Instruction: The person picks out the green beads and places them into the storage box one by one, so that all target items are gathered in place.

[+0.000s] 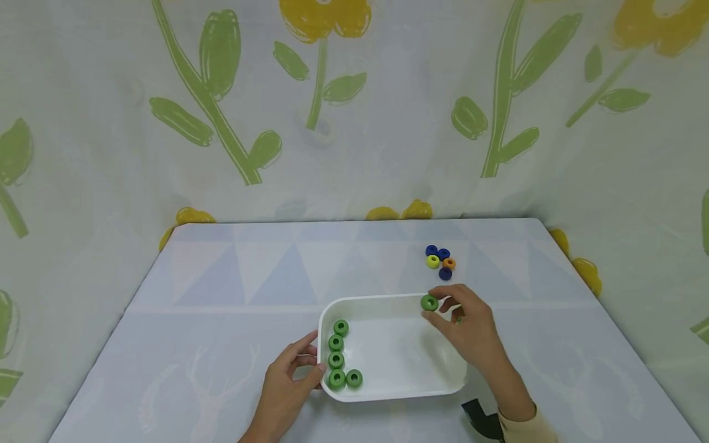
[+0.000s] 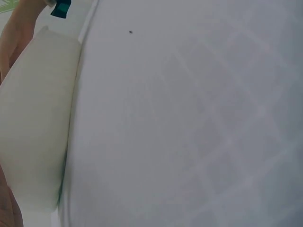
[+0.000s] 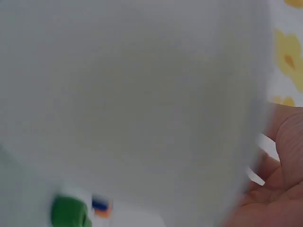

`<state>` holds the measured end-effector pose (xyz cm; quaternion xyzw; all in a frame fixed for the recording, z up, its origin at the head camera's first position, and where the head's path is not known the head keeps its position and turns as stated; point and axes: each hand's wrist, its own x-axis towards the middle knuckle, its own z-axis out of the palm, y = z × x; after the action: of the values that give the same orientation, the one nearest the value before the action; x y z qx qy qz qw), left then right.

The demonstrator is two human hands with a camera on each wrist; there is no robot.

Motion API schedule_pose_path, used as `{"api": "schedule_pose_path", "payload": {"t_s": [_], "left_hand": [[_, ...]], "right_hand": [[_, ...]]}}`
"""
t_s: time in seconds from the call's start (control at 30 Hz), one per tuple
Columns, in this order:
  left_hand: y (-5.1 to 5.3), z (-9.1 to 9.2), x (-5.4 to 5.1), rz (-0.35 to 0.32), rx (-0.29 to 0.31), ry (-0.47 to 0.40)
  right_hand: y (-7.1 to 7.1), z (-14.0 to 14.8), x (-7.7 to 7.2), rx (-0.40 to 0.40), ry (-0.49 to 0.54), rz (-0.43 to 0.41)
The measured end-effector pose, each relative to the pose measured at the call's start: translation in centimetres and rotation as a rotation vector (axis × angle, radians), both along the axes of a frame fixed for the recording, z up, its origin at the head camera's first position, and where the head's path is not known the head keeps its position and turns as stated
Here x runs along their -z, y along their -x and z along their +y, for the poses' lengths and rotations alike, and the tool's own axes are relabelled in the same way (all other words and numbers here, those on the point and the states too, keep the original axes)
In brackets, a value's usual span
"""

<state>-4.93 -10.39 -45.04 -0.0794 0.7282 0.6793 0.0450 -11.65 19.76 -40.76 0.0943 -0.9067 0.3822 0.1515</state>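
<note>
A white tray [image 1: 393, 394] with rounded corners rests on the table; its pale outer wall [image 2: 38, 123] shows in the left wrist view. My left hand [image 1: 285, 384] grips the tray's left end, thumb at the rim and fingers along the outside. Inside that end, several green beads stand in a column along the wall, with one more green bead [image 1: 354, 378] beside the nearest of them. Between thumb and fingertips, my right hand [image 1: 468, 323] pinches another green bead [image 1: 429, 303] by the tray's far right part. The right wrist view is mostly blurred white.
Past the tray's far right side lies a loose cluster: blue beads [image 1: 431, 250], a yellow bead [image 1: 432, 261] and an orange bead [image 1: 449, 263]. A patterned cloth [image 1: 382, 160] with flowers hangs behind the table [image 1: 210, 344]. Something black [image 1: 482, 421] sits by the right wrist.
</note>
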Motion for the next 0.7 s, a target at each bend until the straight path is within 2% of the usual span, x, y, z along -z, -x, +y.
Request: {"api": "schedule_pose_path", "payload": {"t_s": [0.1,0.23,0.4,0.53,0.7], "left_hand": [[0.1,0.0,0.0,-0.005,-0.002,-0.003],[-0.1,0.1,0.2,-0.002,0.005,0.001],[-0.4,0.1,0.2,0.011,0.022,0.004],[-0.2,0.1,0.2,0.018,0.02,0.003],[0.0,0.0,0.2,0.012,0.009,0.011]], "right_hand": [[-0.2,-1.7,0.8,-0.094,0.011,-0.02],[-0.5,-3.6,2.0,-0.185,-0.009,-0.096],[-0.7,-5.2,3.2,-0.339,-0.04,-0.187],[-0.7,-6.1,3.5,-0.453,-0.089,-0.253],[-0.4,-6.7,3.3,-0.508,-0.163,-0.322]]}}
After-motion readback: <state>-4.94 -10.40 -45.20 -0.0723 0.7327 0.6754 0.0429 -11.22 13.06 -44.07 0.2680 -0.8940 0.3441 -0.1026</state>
